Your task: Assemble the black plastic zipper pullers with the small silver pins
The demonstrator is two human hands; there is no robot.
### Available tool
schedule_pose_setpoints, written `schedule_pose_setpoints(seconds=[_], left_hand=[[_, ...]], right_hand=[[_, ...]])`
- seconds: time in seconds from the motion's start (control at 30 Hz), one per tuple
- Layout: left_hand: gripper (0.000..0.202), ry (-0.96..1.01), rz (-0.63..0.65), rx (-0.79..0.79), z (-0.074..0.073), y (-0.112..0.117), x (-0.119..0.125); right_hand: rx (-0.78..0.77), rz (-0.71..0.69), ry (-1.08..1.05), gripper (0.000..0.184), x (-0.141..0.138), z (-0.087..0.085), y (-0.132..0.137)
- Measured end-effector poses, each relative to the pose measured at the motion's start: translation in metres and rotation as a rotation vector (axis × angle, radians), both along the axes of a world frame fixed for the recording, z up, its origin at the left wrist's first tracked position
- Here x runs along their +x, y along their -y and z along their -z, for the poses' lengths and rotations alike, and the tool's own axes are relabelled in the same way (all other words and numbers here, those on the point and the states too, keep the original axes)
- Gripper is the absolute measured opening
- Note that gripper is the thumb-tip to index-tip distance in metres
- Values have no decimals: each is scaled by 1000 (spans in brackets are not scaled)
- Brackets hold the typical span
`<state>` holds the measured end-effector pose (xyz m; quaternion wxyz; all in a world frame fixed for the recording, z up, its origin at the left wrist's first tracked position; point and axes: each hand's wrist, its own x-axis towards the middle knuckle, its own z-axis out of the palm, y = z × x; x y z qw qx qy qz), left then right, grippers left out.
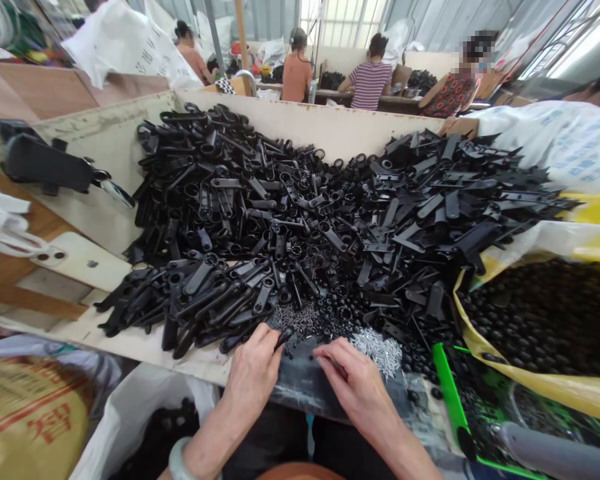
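Observation:
My left hand (256,363) is closed around a small black plastic part (284,337), whose tip sticks out past the thumb and forefinger. My right hand (354,375) is pinched, thumb against fingers; whatever lies in the pinch is too small to name. Both hands are just above a dark work surface (303,381). Beyond them lie a heap of dark grey screws (296,319) and small black round pieces (333,310). Bright silver pins or screws (380,351) are piled close to my right hand. Black handle-like parts with ring ends (215,293) lie to the left.
A large heap of black plastic parts (260,187) fills the walled bench; flat pointed ones (445,180) are at right. A yellow-edged sack (540,313) of black pieces and a green tray (446,387) stand right. A phone (83,263) lies left. Several people sit behind.

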<state>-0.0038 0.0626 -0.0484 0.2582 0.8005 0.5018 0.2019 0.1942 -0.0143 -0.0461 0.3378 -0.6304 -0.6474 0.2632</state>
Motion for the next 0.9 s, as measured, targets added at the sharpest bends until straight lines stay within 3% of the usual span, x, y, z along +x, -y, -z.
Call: schedule_pose_setpoints(seconds=[0.17,0.43,0.6,0.9], left_hand=[[19,-12,-36,27,8,7,-11],[21,5,-98,-72,0,16,-20],[20,3,-108,-37,1,15,-18],[23,-110,16,143,13,10,-13]], right_hand=[[-13,-8,24,23,-1,4,4],[-50,-50,106,21,-5,6,-7],[-48,-38,79,21,-4,10,-2],[9,38,39,19,0,11,1]])
